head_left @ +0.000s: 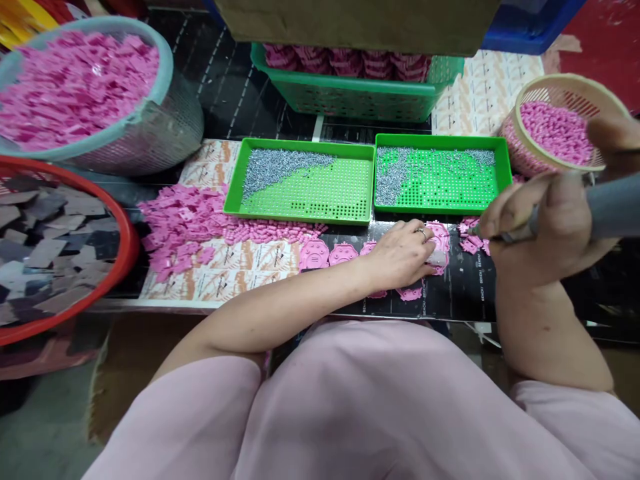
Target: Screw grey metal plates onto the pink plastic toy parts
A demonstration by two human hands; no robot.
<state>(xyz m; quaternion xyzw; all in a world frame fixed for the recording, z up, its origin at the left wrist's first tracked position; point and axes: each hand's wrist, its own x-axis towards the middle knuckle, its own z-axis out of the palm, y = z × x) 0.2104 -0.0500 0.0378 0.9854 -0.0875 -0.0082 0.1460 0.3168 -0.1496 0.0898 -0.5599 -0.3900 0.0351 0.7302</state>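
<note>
My left hand (400,253), a ring on one finger, lies over the table with its fingers closed on a pink plastic plate (440,232) with a pale rectangular piece on it. More pink plates (315,255) lie in a row beside and partly under that hand. My right hand (543,213) is wrapped round a grey electric screwdriver (613,207), held nearly level with its narrow tip pointing left. Small pink parts (470,243) lie below the tip. Just beyond my hands are two green trays (300,217) (440,139) with small silver screws (273,170).
Pink parts are heaped (183,223) left of the trays. A blue-grey basket (165,73) of pink pieces and a red basket (127,247) of grey flat pieces stand left. Behind are a green crate (360,97) and cardboard (360,23); a cream basket (565,81) stands right.
</note>
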